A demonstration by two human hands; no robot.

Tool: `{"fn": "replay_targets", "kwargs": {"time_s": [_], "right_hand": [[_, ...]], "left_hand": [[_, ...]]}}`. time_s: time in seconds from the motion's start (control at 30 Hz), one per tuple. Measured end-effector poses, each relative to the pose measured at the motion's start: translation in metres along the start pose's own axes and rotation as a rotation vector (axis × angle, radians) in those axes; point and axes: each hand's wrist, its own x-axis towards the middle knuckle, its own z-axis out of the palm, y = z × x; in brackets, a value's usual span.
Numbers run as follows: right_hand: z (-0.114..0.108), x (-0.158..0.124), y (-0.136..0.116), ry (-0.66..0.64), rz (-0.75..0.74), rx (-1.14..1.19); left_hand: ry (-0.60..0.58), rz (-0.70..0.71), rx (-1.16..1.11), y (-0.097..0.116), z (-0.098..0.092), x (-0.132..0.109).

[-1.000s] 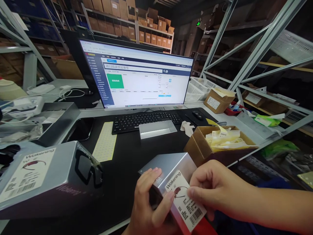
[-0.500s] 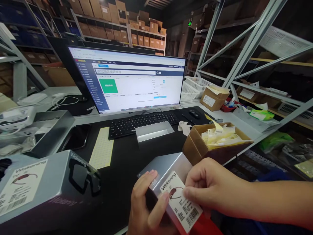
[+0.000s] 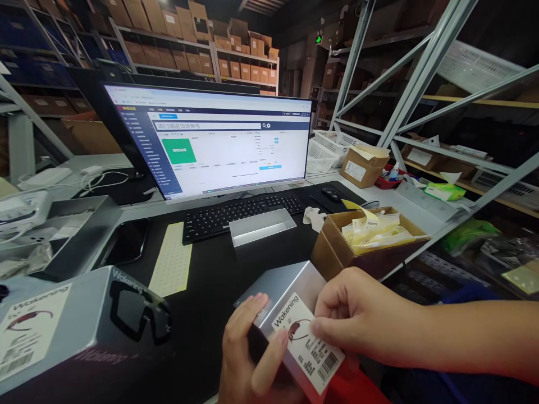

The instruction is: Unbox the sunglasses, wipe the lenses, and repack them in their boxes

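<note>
A silvery-grey box (image 3: pixel 290 278) is tilted in front of me at the near edge of the desk. My left hand (image 3: pixel 252 353) grips its left side, thumb on the face that bears a white "Wakening" label (image 3: pixel 311 348) with a picture of glasses and a barcode. Curled fingers of my right hand (image 3: pixel 343 314) press at the label's right edge, thumb and forefinger pinched together; whether they hold the label's edge is hidden. On the left stands a larger-looking "Wakening" box (image 3: pixel 84 331) with dark glasses printed on its end.
Beyond the held box are a cardboard box (image 3: pixel 337 247) of yellow-edged labels, a small clear tray (image 3: pixel 263 230), a keyboard (image 3: pixel 240 213) and a monitor (image 3: pixel 227 151). A sticker sheet (image 3: pixel 172 258) and phone (image 3: pixel 124 241) lie left. Metal shelving (image 3: pixel 404 95) rises right.
The whole view has shifted slightly, so the desk items sit a little further left. Both hands keep nearly the same place on the box, and the label looks the same.
</note>
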Motion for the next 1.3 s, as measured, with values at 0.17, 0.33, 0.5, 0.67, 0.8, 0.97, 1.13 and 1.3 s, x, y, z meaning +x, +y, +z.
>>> {"fn": "replay_targets", "kwargs": {"time_s": [0.17, 0.33, 0.5, 0.67, 0.8, 0.97, 1.13, 1.3], "right_hand": [[0.0, 0.002, 0.001, 0.025, 0.029, -0.036], [-0.007, 0.003, -0.007, 0.029, -0.006, -0.276], [-0.016, 0.0, -0.024, 0.006, -0.083, -0.856], [-0.012, -0.009, -0.004, 0.037, -0.247, -1.145], [-0.011, -0.022, 0.033, 0.209, -0.36, -1.092], [-0.013, -0.019, 0.076, 0.263, -0.371, -0.608], [0.022, 0.031, 0.122, 0.312, -0.366, -0.184], [0.042, 0.069, 0.147, 0.202, -0.519, -0.236]], "left_hand": [[-0.04, 0.003, 0.023, 0.0, -0.004, 0.004], [-0.129, 0.042, 0.097, 0.001, -0.01, 0.012], [-0.154, 0.073, 0.115, 0.007, -0.011, 0.016], [-0.173, 0.019, 0.092, 0.006, -0.012, 0.013], [-0.183, -0.089, 0.066, 0.0, -0.015, 0.008], [-0.146, -0.26, -0.009, -0.011, -0.009, 0.004], [0.022, -0.488, 0.043, -0.033, 0.011, -0.016], [-0.087, -0.715, -0.01, -0.054, 0.026, -0.059]]}}
